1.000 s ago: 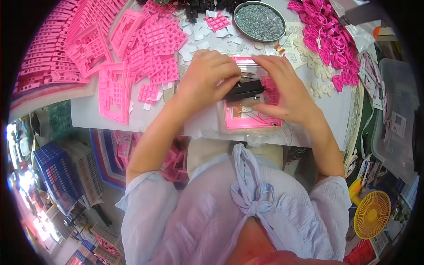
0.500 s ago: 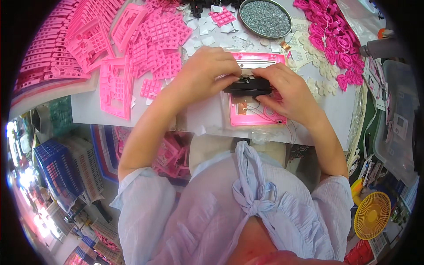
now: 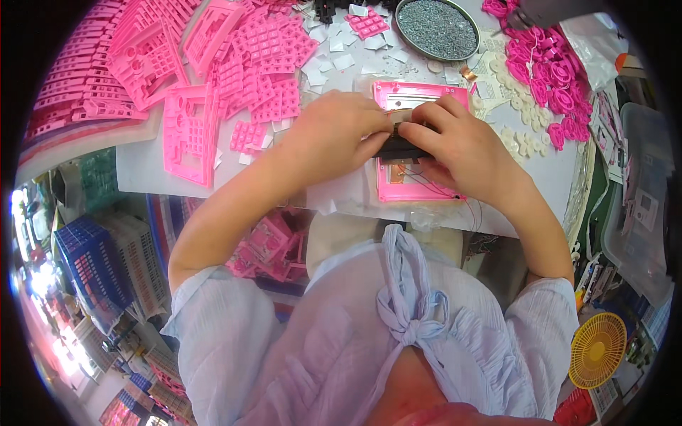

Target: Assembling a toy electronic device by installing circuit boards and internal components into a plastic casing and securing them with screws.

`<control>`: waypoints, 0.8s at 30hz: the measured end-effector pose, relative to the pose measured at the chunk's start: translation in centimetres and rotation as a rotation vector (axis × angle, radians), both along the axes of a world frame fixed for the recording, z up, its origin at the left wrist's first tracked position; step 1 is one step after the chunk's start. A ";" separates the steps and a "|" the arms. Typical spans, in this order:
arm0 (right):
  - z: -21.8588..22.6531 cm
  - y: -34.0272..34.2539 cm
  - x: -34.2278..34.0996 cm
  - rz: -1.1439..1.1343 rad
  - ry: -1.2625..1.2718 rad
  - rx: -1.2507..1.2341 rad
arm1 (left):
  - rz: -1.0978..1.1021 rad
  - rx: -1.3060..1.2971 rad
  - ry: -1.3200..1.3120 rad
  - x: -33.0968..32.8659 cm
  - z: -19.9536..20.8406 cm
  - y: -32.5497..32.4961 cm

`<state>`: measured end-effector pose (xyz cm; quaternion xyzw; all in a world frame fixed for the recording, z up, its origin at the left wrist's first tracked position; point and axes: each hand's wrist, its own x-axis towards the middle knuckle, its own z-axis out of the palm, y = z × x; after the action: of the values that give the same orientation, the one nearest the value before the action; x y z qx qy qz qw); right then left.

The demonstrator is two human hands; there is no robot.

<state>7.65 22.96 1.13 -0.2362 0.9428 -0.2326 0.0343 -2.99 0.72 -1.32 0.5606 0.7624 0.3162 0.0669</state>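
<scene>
A pink rectangular plastic case lies open on the white table, thin wires trailing from its lower right corner. A small black part sits across the case's middle. My left hand pinches the black part's left end with thumb and fingers. My right hand grips its right end, fingers curled over the top. Both hands meet above the case and hide its centre.
Pink keypad sheets and frames spread over the table's left. A round metal dish of small grey bits stands at the back. Pink ring-shaped parts pile at the back right. A yellow fan and clear bins sit at right.
My hands stay on the black part over the pink case; the fingers have drawn closer together and pressed lower. The whole scene sits a little higher in the picture.
</scene>
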 end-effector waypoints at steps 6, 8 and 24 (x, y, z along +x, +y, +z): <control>0.1 -1.1 0.6 -0.011 0.123 0.150 | 0.196 -0.118 -0.500 0.0 -0.1 1.0; 0.4 -1.7 0.9 -0.028 0.126 0.202 | 0.194 -0.138 -0.479 -0.3 0.3 1.3; 6.2 10.3 1.7 -0.489 0.918 -0.429 | 0.065 -0.233 -0.218 -6.2 3.2 6.3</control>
<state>9.32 33.23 7.30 -0.0895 0.8200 -0.2936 -0.4832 -9.18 7.02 1.86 0.4865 0.8000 0.2863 0.2035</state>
